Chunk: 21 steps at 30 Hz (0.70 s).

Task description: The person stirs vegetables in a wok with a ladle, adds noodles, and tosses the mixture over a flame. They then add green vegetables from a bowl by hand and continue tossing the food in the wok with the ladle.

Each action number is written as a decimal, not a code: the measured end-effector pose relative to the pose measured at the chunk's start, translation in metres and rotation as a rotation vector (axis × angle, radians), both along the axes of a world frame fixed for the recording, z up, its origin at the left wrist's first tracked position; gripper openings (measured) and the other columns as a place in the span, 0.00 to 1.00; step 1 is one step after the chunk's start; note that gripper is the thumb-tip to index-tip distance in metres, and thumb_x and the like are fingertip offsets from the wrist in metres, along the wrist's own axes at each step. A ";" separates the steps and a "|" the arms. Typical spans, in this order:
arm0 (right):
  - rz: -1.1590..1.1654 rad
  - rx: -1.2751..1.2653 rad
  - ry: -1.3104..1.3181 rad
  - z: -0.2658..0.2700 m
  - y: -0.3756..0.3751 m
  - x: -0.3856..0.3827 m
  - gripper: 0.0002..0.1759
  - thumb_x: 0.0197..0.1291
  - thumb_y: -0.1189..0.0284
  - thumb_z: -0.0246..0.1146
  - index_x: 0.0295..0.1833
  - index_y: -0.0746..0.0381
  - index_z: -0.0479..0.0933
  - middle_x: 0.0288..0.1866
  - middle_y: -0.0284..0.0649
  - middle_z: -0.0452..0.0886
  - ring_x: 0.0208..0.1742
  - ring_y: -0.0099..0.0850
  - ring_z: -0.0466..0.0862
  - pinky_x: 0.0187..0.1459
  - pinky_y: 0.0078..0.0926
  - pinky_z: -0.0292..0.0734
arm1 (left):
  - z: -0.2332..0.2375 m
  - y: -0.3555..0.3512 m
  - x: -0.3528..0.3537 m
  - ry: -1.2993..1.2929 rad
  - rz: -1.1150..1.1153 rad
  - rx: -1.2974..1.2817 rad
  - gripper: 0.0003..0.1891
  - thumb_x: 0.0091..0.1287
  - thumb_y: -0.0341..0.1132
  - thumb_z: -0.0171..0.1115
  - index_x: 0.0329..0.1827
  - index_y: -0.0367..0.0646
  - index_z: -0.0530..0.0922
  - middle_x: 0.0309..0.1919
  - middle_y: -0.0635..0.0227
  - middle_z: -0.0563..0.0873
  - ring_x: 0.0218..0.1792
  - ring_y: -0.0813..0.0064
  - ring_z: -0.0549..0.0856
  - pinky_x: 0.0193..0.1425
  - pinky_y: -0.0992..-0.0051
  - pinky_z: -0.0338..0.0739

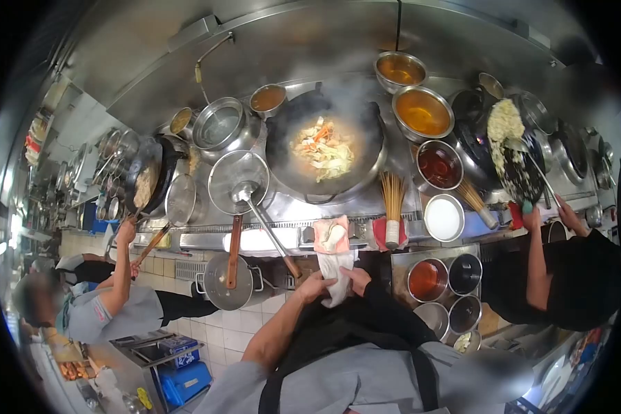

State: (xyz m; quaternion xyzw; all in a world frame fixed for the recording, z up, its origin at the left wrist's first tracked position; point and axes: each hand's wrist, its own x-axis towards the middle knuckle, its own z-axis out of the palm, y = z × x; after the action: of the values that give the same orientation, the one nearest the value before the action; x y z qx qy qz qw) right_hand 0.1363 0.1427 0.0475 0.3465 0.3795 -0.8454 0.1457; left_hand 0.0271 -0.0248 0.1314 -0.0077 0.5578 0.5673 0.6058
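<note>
A white cloth point(337, 293) hangs between my two hands, in front of the stove's front edge. My left hand point(314, 286) is closed on its left side, and my right hand point(357, 280) grips its right side. Just beyond, a folded pink cloth point(332, 235) lies on the stove's front ledge with a whitish bundle on top. Farther back, sliced vegetables point(323, 152) steam in a large black wok point(290, 176). A ladle point(272, 234) rests in a round wire strainer point(221, 172), their handles pointing toward me.
Bamboo brushes point(392, 200) stand right of the wok, near bowls of amber liquid point(423, 114), dark red sauce point(439, 164) and white powder or liquid point(444, 217). Sauce containers point(428, 279) sit at my right. Co-workers handle woks on the left point(127, 307) and right point(566, 283).
</note>
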 end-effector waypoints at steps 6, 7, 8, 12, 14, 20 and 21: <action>0.140 0.433 -0.168 -0.064 -0.023 -0.040 0.24 0.64 0.61 0.70 0.48 0.76 0.83 0.48 0.58 0.87 0.56 0.48 0.87 0.55 0.48 0.81 | -0.039 -0.033 0.004 -0.127 -0.148 0.025 0.10 0.77 0.39 0.62 0.48 0.41 0.80 0.35 0.71 0.84 0.34 0.76 0.83 0.40 0.71 0.80; 0.279 0.627 -0.143 -0.061 -0.019 -0.040 0.27 0.64 0.58 0.68 0.49 0.76 0.83 0.49 0.61 0.86 0.57 0.51 0.86 0.57 0.48 0.80 | -0.030 -0.033 0.002 -0.066 -0.187 -0.021 0.10 0.77 0.40 0.62 0.45 0.42 0.79 0.32 0.72 0.82 0.32 0.77 0.81 0.38 0.72 0.78; 0.418 0.826 -0.119 -0.049 -0.012 -0.042 0.30 0.64 0.54 0.67 0.50 0.77 0.82 0.50 0.64 0.85 0.58 0.53 0.85 0.58 0.48 0.79 | -0.017 -0.030 0.002 -0.003 -0.224 -0.059 0.11 0.77 0.42 0.62 0.41 0.43 0.78 0.30 0.73 0.81 0.30 0.78 0.79 0.36 0.73 0.75; 0.578 1.071 -0.113 -0.021 0.002 -0.031 0.39 0.62 0.45 0.63 0.52 0.77 0.82 0.55 0.71 0.81 0.62 0.59 0.81 0.62 0.47 0.76 | -0.041 -0.039 -0.011 0.261 -0.454 -0.084 0.15 0.77 0.45 0.60 0.42 0.41 0.79 0.30 0.68 0.82 0.29 0.71 0.81 0.37 0.70 0.78; 0.591 1.080 -0.104 -0.020 0.010 -0.028 0.39 0.61 0.46 0.65 0.53 0.77 0.82 0.56 0.70 0.81 0.61 0.58 0.82 0.62 0.47 0.76 | -0.073 -0.056 -0.020 0.490 -0.594 -0.123 0.17 0.76 0.46 0.59 0.47 0.39 0.81 0.35 0.59 0.86 0.34 0.62 0.85 0.41 0.64 0.81; 0.506 1.060 0.080 0.019 0.023 0.003 0.33 0.59 0.52 0.67 0.55 0.73 0.81 0.54 0.65 0.83 0.59 0.56 0.83 0.61 0.46 0.76 | -0.151 -0.160 -0.054 1.104 -0.387 -0.680 0.23 0.68 0.49 0.58 0.50 0.36 0.85 0.50 0.38 0.87 0.54 0.42 0.86 0.62 0.53 0.79; 0.468 1.040 0.072 0.013 0.020 0.009 0.32 0.60 0.52 0.67 0.56 0.71 0.82 0.54 0.64 0.84 0.59 0.56 0.83 0.61 0.46 0.76 | -0.139 -0.175 -0.058 0.986 -0.406 -0.755 0.23 0.67 0.48 0.60 0.52 0.37 0.85 0.50 0.38 0.87 0.54 0.43 0.86 0.59 0.53 0.80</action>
State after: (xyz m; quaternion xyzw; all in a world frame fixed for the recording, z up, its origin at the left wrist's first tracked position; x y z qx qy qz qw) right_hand 0.1451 0.1632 0.0604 0.2506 0.8169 -0.5039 0.1263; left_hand -0.0312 -0.2002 -0.0073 0.1469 0.9214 0.1436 0.3298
